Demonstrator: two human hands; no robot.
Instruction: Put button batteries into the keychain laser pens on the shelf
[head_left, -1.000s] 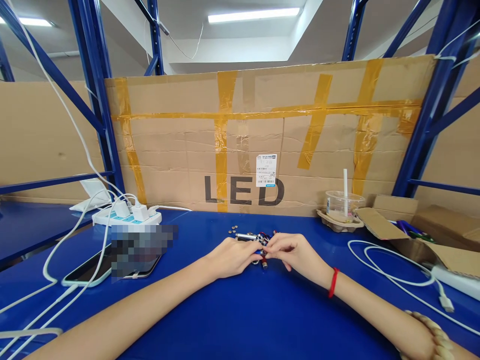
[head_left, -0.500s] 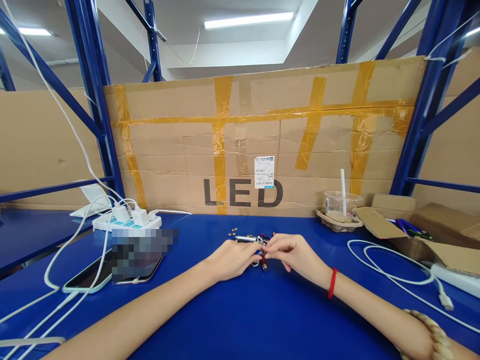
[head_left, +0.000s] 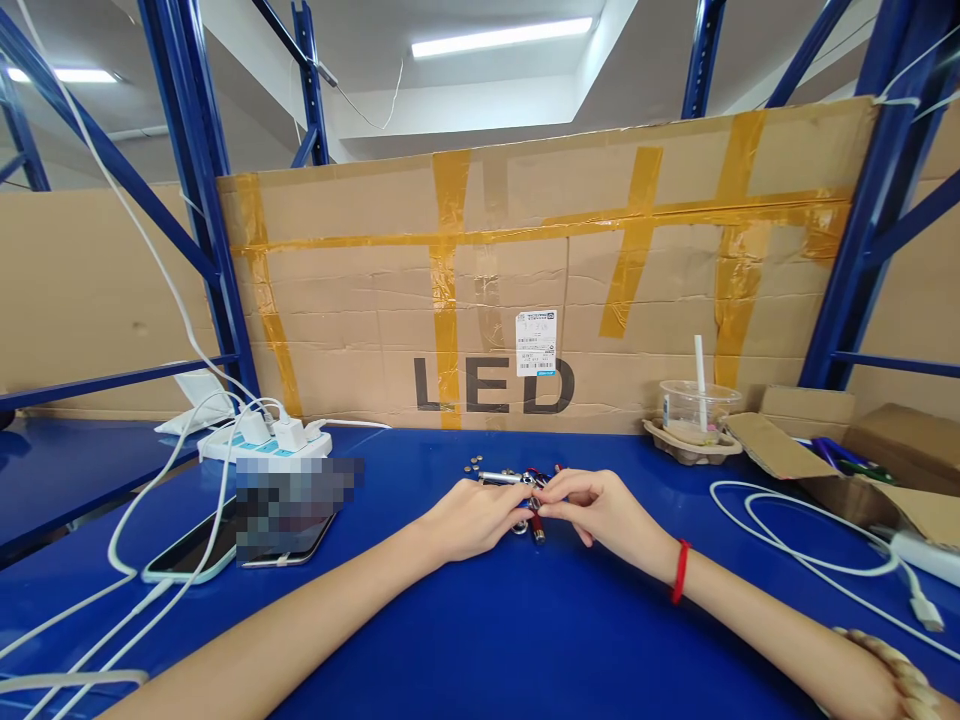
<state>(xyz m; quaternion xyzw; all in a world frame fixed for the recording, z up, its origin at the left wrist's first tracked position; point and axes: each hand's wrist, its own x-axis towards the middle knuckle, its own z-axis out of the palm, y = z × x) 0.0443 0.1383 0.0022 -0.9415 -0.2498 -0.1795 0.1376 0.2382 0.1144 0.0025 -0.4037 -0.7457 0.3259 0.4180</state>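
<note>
meeting at the middle of the blue table (head_left: 487, 630), the left hand (head_left: 469, 520) and right hand (head_left: 604, 508) are curled, their fingertips closed together on a small piece (head_left: 534, 504) (too tiny to tell what it is). it sits at the near edge of a pile of slim metal cylinders (head_left: 501, 478), and a red cylinder (head_left: 537, 530) lies just beneath the fingers. small round cells (head_left: 474, 465) lie scattered just left of the pile. a red cord (head_left: 680, 571) rings the right wrist. far right stands a plastic cup (head_left: 697, 408) with a straw; a power strip (head_left: 262, 445) and a phone (head_left: 187, 548) lie to the left.
</note>
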